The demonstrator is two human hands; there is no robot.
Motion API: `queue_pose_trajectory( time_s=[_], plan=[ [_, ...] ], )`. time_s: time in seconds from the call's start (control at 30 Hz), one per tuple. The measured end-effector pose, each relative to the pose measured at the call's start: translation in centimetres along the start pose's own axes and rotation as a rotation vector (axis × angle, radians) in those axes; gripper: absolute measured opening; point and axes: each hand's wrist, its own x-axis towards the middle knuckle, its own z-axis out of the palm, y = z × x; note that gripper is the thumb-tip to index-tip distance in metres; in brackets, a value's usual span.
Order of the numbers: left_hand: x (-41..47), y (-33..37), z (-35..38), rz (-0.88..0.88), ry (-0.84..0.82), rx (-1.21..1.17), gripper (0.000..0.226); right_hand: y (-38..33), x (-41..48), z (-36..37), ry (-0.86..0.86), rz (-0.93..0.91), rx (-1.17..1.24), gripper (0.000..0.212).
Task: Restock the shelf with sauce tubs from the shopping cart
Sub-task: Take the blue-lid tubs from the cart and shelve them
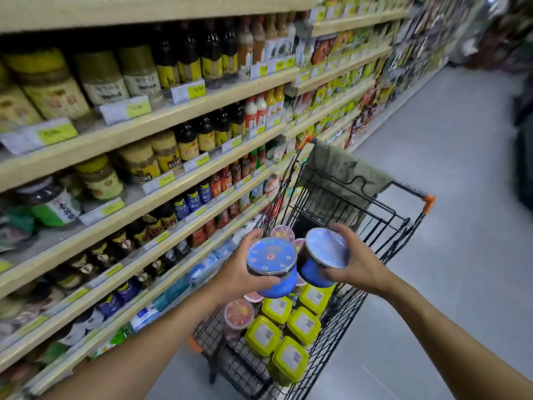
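1. Left hand [236, 274]: fingers curled round blue tub, first [272, 256], lid up.
2. Right hand [359, 265]: fingers gripping blue tub, second [324, 251], tilted.
3. Shopping cart [343, 319]: beneath both sets of fingers, holding yellow-lidded tubs [302, 324].
4. Shelf [230, 92]: left of the left fingers.

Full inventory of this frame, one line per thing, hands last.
left blue tub: one, blue, held above the cart
right blue tub: one, blue, held above the cart
yellow-lidded tubs: at least five, yellow-green, in the cart's near end
red-lidded tubs: at least two, red, in the cart's shelf side
shopping cart: one, black wire with orange corners, in the aisle
green cloth: one, olive, draped over the cart's far end
shelves: several tiers, beige, left, stocked with bottles and jars
price tags: many, white-yellow, on the shelf edges
left hand: grips the left blue tub
right hand: grips the right blue tub
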Motion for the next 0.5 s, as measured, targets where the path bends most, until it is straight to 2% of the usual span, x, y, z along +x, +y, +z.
queue_pose_trajectory(
  time_s=[0.13,0.3,0.4,0.5],
  plan=[
    [-3.2,3.1,-1.8,0.06,0.077,-0.1,0.112,-3.7,-1.2,-0.2,0.025,-0.103,0.128,0.106],
    [-6.7,6.3,-3.5,0.149,0.236,-0.144,0.106,-6.9,-1.9,0.0,0.013,-0.204,0.37,0.114],
    [-9.1,8.1,-4.0,0.178,0.316,-0.177,0.11,-8.9,-2.4,0.3,-0.033,-0.236,0.535,0.107],
    [-12.1,10.0,-3.7,0.175,0.435,-0.191,0.103,-10.5,-2.6,0.7,-0.055,-0.277,0.634,0.098]
  ],
)
